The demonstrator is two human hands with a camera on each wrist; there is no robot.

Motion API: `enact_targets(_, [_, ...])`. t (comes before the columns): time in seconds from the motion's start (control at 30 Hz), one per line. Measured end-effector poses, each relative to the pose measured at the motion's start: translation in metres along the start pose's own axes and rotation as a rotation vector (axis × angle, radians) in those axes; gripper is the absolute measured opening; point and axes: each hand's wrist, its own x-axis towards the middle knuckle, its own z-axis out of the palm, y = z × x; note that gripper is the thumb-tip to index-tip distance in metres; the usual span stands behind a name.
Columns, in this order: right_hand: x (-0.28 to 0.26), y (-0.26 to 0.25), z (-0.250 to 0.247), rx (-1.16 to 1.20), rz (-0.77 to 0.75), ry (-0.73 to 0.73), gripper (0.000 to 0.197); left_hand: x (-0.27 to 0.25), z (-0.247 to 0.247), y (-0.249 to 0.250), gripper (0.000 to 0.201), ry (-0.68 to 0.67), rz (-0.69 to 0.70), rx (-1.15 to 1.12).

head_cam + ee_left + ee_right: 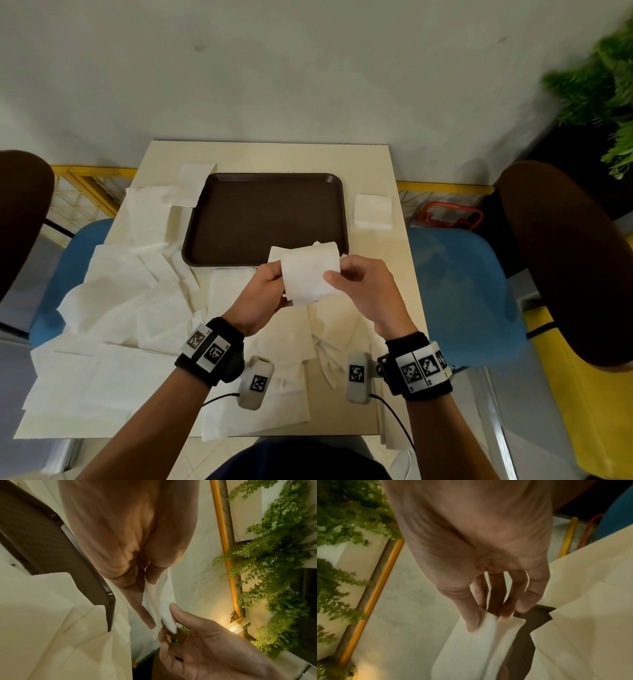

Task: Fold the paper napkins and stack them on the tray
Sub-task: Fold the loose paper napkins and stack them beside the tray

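Both of my hands are up off the table, sharing one paper napkin [308, 274] in the air just in front of the near edge of the tray [239, 212]. My left hand [260, 298] pinches the napkin's left side between thumb and fingers, and my right hand [363, 294] pinches the right side, thumb [334, 277] on the face toward me and the other fingers behind. I hold it raised like this, I judge, so the halves can be brought together without snagging on the loose sheets below; the right wrist view shows two layers [481, 642] already lying close, so the fold looks partly made. Unfolded napkins [130, 294] sprawl across the left and near part of the table [376, 164], within easy reach of my left hand. A small folded pile [372, 210] sits right of the tray and another square piece [193, 183] sits at its far left corner, both on the table beside it. Nothing rests on the tray as far as I can see, so stacking has not begun there. Its place in the middle keeps the drop short for either hand.
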Motion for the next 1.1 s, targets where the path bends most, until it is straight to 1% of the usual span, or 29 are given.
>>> enact_targets(0.1, [0.001, 0.002, 0.002, -0.001, 0.039, 0.026, 0.025, 0.000, 0.000, 0.004, 0.036, 0.011, -0.018, -0.045])
enact_targets(0.27, [0.003, 0.004, -0.004, 0.029, 0.120, -0.047, 0.025, 0.001, -0.001, 0.008, 0.035, 0.007, -0.047, -0.027])
enact_targets(0.43, [0.005, 0.007, -0.006, 0.006, 0.122, -0.037, 0.023, 0.002, -0.005, 0.010, 0.035, 0.015, -0.058, 0.028])
enact_targets(0.67, [0.005, 0.004, -0.002, -0.021, 0.103, -0.003, 0.021, 0.000, -0.007, 0.018, 0.035, -0.069, -0.052, 0.043])
enact_targets(0.77, [0.005, 0.002, -0.001, -0.012, 0.107, 0.012, 0.021, 0.000, -0.008, 0.018, 0.035, -0.055, -0.042, 0.030])
enact_targets(0.83, [0.004, 0.001, 0.001, -0.010, 0.099, 0.027, 0.022, 0.002, -0.008, 0.016, 0.034, -0.014, -0.063, -0.002])
enact_targets(0.9, [0.003, 0.001, 0.002, -0.015, 0.086, 0.048, 0.022, 0.002, -0.008, 0.016, 0.041, 0.038, -0.126, -0.092])
enact_targets(0.97, [0.003, 0.001, 0.004, -0.015, 0.082, 0.059, 0.022, 0.003, -0.007, 0.015, 0.064, 0.065, -0.191, -0.173])
enact_targets(1.0, [0.003, 0.001, 0.004, -0.012, 0.081, 0.060, 0.022, 0.003, -0.006, 0.014, 0.074, 0.067, -0.199, -0.174])
enact_targets(1.03, [0.003, 0.001, 0.004, -0.013, 0.083, 0.057, 0.023, 0.003, -0.005, 0.013, 0.075, 0.069, -0.177, -0.152])
enact_targets(1.07, [0.003, 0.001, 0.005, -0.011, 0.084, 0.053, 0.023, 0.003, -0.003, 0.011, 0.067, 0.081, -0.123, -0.105])
enact_targets(1.1, [0.003, 0.001, 0.005, -0.007, 0.086, 0.048, 0.022, 0.003, -0.002, 0.009, 0.054, 0.097, -0.051, -0.038])
